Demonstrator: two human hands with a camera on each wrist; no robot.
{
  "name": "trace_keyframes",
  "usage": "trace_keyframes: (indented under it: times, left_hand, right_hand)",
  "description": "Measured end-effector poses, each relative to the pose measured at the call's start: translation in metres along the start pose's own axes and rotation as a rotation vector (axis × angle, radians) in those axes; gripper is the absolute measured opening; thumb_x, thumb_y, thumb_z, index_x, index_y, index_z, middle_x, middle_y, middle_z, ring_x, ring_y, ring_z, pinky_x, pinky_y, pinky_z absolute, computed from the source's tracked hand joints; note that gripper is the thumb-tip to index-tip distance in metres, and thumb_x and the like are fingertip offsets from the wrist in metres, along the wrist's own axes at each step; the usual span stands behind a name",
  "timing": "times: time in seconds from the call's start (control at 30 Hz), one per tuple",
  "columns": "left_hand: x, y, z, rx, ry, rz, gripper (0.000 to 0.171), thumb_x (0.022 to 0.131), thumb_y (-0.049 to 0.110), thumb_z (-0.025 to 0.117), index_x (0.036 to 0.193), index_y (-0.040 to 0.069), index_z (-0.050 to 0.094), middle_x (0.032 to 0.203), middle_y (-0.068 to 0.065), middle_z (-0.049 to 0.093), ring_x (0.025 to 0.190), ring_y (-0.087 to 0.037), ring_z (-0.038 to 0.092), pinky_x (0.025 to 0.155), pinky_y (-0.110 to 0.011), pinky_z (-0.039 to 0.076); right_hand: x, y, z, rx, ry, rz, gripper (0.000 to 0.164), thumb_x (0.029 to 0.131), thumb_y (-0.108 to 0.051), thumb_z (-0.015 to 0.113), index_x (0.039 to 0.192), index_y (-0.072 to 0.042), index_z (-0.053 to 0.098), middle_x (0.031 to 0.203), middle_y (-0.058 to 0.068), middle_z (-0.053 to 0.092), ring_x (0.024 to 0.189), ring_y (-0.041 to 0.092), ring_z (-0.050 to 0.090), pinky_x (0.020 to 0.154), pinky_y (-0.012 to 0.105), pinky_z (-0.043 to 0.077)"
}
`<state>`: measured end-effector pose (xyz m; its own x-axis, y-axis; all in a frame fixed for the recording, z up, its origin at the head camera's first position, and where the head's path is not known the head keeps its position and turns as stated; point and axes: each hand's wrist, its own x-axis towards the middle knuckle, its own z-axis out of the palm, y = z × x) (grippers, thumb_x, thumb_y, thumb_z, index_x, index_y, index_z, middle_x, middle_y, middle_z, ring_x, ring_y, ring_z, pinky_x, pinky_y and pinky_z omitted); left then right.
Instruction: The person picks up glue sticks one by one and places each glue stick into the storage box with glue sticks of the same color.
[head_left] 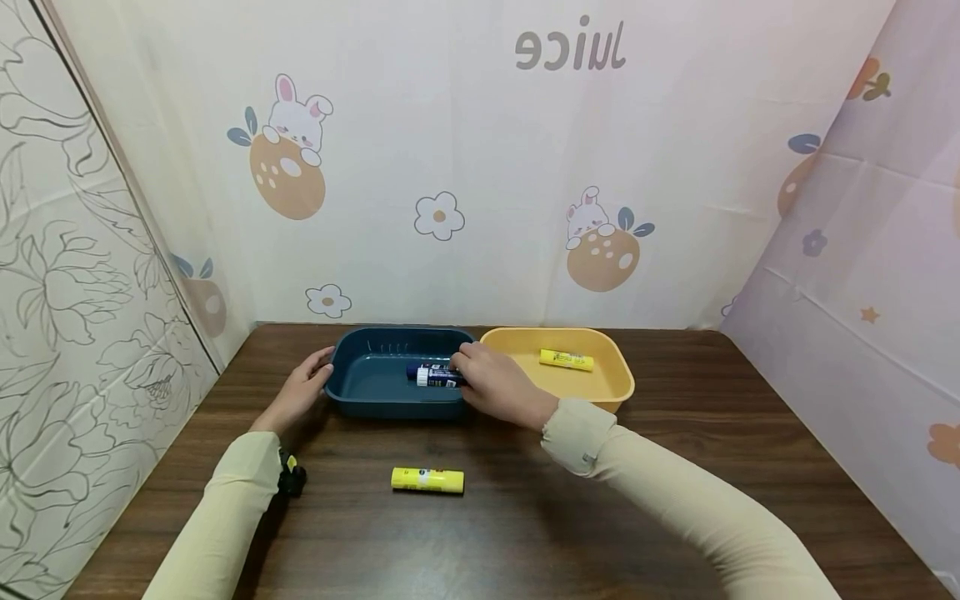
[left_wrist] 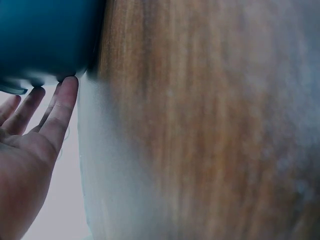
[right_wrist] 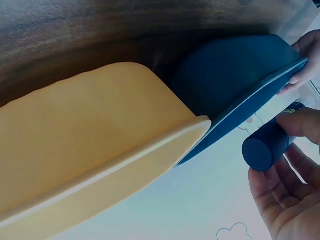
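Note:
My right hand (head_left: 491,385) pinches a dark blue glue stick (right_wrist: 272,140) between thumb and fingers, over the right part of the blue tray (head_left: 397,410). The stick lies level, its white end (head_left: 423,377) pointing left in the head view. Just behind it, another dark blue stick (head_left: 412,372) shows partly, overlapped by the held one. At the tray's left end, my left hand (head_left: 300,387) rests its extended fingers (left_wrist: 62,105) against the wall and rim. Nearer me on the table lies a yellow glue stick (head_left: 427,480).
A yellow tray (head_left: 618,387) stands against the blue tray's right end, holding a yellow glue stick (head_left: 566,360). Both trays sit near the back edge of the brown wooden table (head_left: 525,533). Behind rises a printed curtain (head_left: 480,167).

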<state>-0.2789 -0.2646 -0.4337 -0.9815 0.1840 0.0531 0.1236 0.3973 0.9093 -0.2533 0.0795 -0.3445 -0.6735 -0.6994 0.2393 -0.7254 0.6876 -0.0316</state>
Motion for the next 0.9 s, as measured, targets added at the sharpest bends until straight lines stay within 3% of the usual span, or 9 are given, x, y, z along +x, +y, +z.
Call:
trace_keyframes:
  times: [0.4, 0.63, 0.9]
  left_hand:
    - [-0.002, 0.002, 0.001, 0.007, 0.006, 0.011, 0.054, 0.106, 0.026, 0.033, 0.15, -0.001, 0.018, 0.146, -0.031, 0.027, 0.131, -0.044, 0.031, 0.097, -0.059, 0.038]
    - [0.0, 0.001, 0.001, -0.007, -0.001, 0.011, 0.054, 0.106, 0.023, 0.033, 0.15, -0.001, 0.017, 0.147, -0.031, 0.026, 0.132, -0.044, 0.03, 0.097, -0.058, 0.038]
    - [0.0, 0.0, 0.0, 0.019, 0.008, 0.012, 0.054, 0.105, 0.025, 0.033, 0.15, -0.001, 0.018, 0.146, -0.03, 0.028, 0.131, -0.043, 0.032, 0.096, -0.058, 0.04]
  right_hand:
    - [0.018, 0.005, 0.005, -0.011, 0.043, -0.021, 0.024, 0.087, -0.013, 0.07, 0.109, -0.007, 0.063, 0.101, 0.005, 0.059, 0.089, 0.016, 0.05, 0.076, 0.023, 0.049]
    - [0.03, 0.005, 0.008, -0.008, 0.012, 0.035, 0.027, 0.087, -0.015, 0.07, 0.112, -0.008, 0.064, 0.105, 0.004, 0.06, 0.093, 0.015, 0.05, 0.082, 0.025, 0.05]
    - [0.039, 0.005, 0.012, -0.024, -0.013, 0.042, 0.027, 0.088, -0.016, 0.069, 0.113, -0.008, 0.064, 0.106, 0.005, 0.06, 0.093, 0.015, 0.051, 0.085, 0.026, 0.049]
